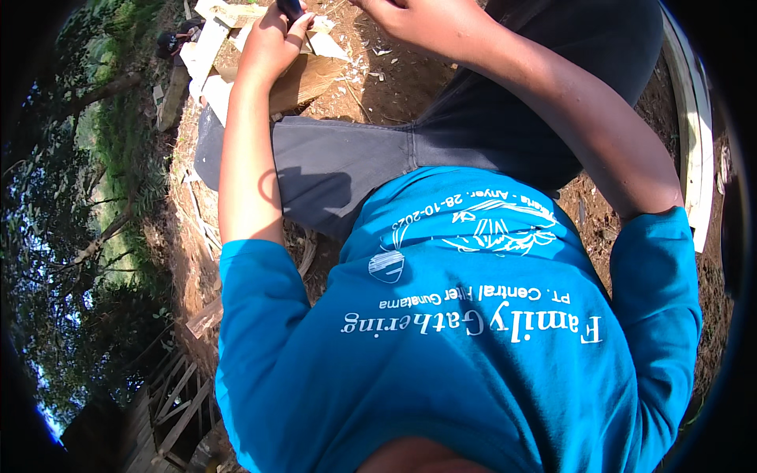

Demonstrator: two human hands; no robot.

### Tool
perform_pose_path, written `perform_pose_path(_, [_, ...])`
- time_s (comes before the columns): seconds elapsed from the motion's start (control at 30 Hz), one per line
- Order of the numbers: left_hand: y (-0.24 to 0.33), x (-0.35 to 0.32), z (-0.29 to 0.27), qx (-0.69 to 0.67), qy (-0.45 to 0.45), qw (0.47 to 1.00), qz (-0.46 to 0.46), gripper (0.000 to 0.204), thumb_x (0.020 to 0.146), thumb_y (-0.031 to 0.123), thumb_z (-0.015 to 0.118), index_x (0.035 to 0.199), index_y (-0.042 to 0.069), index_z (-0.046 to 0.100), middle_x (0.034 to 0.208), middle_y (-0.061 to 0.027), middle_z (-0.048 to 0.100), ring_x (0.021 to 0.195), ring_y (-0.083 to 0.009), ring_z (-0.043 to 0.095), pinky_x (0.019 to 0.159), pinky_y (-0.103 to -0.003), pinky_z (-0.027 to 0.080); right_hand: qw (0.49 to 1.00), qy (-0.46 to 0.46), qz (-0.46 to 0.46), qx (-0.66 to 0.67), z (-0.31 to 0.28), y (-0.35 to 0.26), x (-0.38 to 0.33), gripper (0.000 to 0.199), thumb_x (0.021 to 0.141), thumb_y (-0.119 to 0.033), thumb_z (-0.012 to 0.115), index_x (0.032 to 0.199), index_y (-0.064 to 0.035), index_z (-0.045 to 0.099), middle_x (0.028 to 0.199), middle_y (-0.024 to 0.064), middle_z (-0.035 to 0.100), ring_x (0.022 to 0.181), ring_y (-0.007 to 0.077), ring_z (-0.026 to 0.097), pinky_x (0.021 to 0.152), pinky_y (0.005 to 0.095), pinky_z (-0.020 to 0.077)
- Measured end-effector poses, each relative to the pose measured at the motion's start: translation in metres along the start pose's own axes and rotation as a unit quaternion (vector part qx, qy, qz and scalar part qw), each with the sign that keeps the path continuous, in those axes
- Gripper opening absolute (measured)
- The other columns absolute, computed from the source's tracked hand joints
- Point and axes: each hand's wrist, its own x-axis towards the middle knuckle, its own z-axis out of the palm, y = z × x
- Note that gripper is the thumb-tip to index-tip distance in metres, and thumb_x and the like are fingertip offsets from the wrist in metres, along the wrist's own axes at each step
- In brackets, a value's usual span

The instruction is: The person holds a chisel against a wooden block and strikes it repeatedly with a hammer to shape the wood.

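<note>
At the upper edge, left of centre, my left hand is closed around a dark, smooth object. Only its lower end shows, so its kind cannot be told. Under and beside this hand are pale pieces of cut wood and a brown wooden board. My right hand reaches to the upper edge, right of the left one and apart from it. The frame cuts off its fingers, and whatever they may touch is out of view.
My legs in dark grey trousers are spread below the hands. Wood chips lie on brown soil. Long pale planks curve along the right. Trees fill the left; slatted timber stands at lower left.
</note>
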Motion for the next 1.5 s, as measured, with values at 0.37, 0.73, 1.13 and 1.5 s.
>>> perform_pose_path(0.37, [-0.032,0.010,0.028,-0.102,-0.029,0.992,0.071,0.040,0.099,0.037,0.066,0.114,0.000,0.063,0.098,-0.0211,0.069,0.094,-0.0394,0.066,0.086,-0.048,0.052,0.982,-0.075,0.171,-0.014,-0.005,-0.023,0.004,0.039,0.102,-0.014,0.058,0.140,-0.0023,0.057,0.099,0.0243,0.070,0.088,0.0269,0.070,0.081,0.0374,0.0530])
perform_pose_path(0.73, [-0.046,0.005,-0.010,-0.169,-0.268,0.948,0.023,0.033,0.100,0.030,0.063,0.118,0.003,0.060,0.096,-0.0234,0.070,0.088,-0.0342,0.069,0.075,-0.046,0.052,0.981,-0.073,0.103,0.145,0.019,-0.018,-0.005,0.035,0.108,-0.026,0.058,0.137,-0.0061,0.061,0.081,-0.0033,0.059,0.064,0.0026,0.047,0.056,0.0207,0.0352])
perform_pose_path(1.13, [-0.043,-0.003,0.035,-0.307,0.010,0.945,0.110,0.037,0.101,0.035,0.062,0.096,-0.001,0.065,0.078,-0.0242,0.065,0.072,-0.0371,0.066,0.069,-0.047,0.051,0.980,-0.096,0.155,0.082,0.024,0.015,-0.009,0.041,0.109,-0.025,0.057,0.146,-0.0063,0.057,0.090,-0.0079,0.057,0.066,-0.0014,0.041,0.057,0.0170,0.0311])
perform_pose_path(1.5, [-0.036,0.015,0.001,-0.238,-0.080,0.960,0.128,0.022,0.095,0.020,0.067,0.101,-0.001,0.062,0.080,-0.0236,0.065,0.075,-0.0353,0.068,0.065,-0.045,0.052,0.979,-0.005,0.065,0.191,0.019,-0.014,0.006,0.036,0.109,-0.016,0.051,0.138,0.0051,0.052,0.089,0.0014,0.059,0.078,0.0086,0.056,0.073,0.0236,0.0454])
